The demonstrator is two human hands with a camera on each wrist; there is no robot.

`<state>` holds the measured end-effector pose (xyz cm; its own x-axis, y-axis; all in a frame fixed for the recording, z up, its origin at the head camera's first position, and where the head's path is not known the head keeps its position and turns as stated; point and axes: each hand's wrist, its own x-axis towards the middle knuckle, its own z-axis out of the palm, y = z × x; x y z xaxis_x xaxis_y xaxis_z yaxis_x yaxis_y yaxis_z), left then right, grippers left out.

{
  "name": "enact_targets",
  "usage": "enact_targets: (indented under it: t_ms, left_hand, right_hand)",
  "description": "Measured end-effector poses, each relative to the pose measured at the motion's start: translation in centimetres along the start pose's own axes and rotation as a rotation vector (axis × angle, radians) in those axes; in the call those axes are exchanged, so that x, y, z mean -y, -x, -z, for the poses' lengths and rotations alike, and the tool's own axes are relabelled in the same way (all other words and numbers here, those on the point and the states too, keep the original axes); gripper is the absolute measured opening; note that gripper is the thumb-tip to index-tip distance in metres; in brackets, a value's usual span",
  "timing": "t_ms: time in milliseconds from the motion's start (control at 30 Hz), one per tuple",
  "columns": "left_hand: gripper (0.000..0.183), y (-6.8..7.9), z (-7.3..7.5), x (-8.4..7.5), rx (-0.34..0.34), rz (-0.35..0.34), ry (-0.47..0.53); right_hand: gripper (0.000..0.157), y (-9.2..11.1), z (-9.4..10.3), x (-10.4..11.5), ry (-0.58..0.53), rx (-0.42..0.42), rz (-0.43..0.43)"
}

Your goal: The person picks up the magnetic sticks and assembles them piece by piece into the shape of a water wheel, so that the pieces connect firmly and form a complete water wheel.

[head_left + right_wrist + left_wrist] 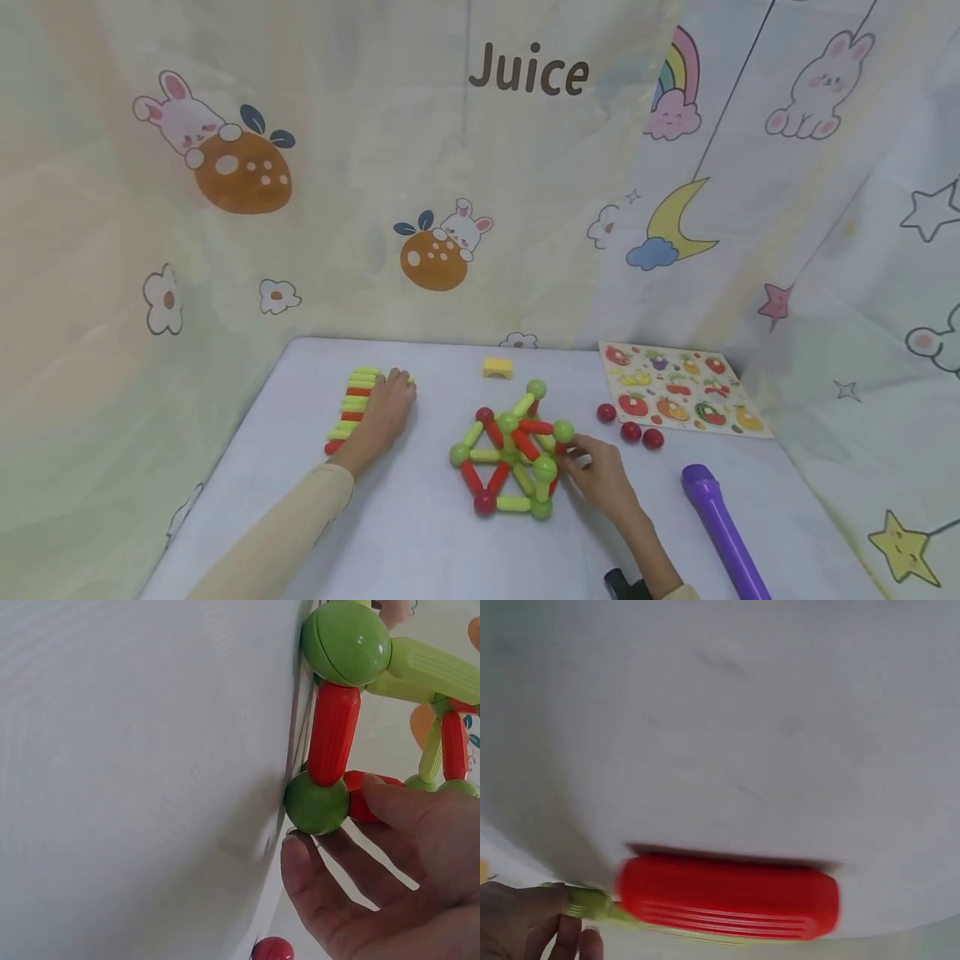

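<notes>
In the head view a row of yellow-green and red magnetic rods (356,404) lies at the left of the table. My left hand (387,408) is over the row's right side. In the left wrist view its fingertips pinch a yellow-green rod (589,902) beyond a large red rod (729,898). A ball-and-rod structure (509,422) of green and red balls joined by rods stands mid-table. My right hand (602,479) grips its right side. The right wrist view has the thumb on a red rod (360,804), with fingers curled under a green ball (318,803).
Behind the structure sits a yellow arched block (497,368). Several loose red balls (631,432) lie beside a fruit picture board (675,392) at the back right. A purple microphone-shaped stick (720,525) and a black object (626,586) are near the front right.
</notes>
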<state>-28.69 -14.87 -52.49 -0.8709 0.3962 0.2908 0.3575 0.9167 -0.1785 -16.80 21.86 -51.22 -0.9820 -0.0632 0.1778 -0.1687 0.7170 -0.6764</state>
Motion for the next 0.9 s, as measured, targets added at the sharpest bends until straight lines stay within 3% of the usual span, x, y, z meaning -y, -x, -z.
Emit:
enact_targets:
  t_ms: [67, 100, 200, 267, 367, 433, 533, 733, 900]
  left_hand:
    - [0.019, 0.7, 0.9, -0.9, -0.037, 0.034, 0.104]
    - [0.017, 1.0, 1.7, -1.5, -0.036, 0.064, 0.21]
    - [0.013, 2.0, 5.2, -4.1, 0.031, 0.163, 0.667]
    - [0.014, 2.4, 7.5, -5.8, 0.128, 0.224, 0.951]
    - [0.015, 2.8, 9.7, -7.7, 0.277, 0.266, 1.19]
    - [0.015, 2.9, 10.4, -8.7, 0.338, 0.277, 1.258]
    - [0.014, 2.9, 10.7, -9.6, 0.368, 0.285, 1.297]
    - [0.021, 2.5, 10.7, -10.4, 0.367, 0.289, 1.304]
    - [0.033, 2.3, 10.3, -10.7, 0.319, 0.266, 1.298]
  right_hand:
    - [0.023, -0.1, -0.2, 0.0, -0.002, 0.002, 0.001]
    - [0.023, -0.1, -0.2, 0.0, -0.001, 0.007, -0.003]
    - [0.023, -0.1, -0.2, -0.2, 0.006, 0.016, -0.015]
    - [0.024, -0.1, -0.1, -0.2, 0.004, 0.017, -0.014]
    - [0.024, -0.1, -0.1, -0.3, -0.005, 0.01, 0.003]
    - [0.024, -0.2, 0.0, -0.3, -0.015, 0.009, 0.013]
    - [0.025, -0.1, 0.1, -0.4, -0.027, 0.018, 0.014]
    - [0.025, -0.1, 0.2, -0.3, -0.036, 0.02, 0.001]
    - [0.025, -0.2, 0.2, -0.5, -0.041, 0.015, -0.003]
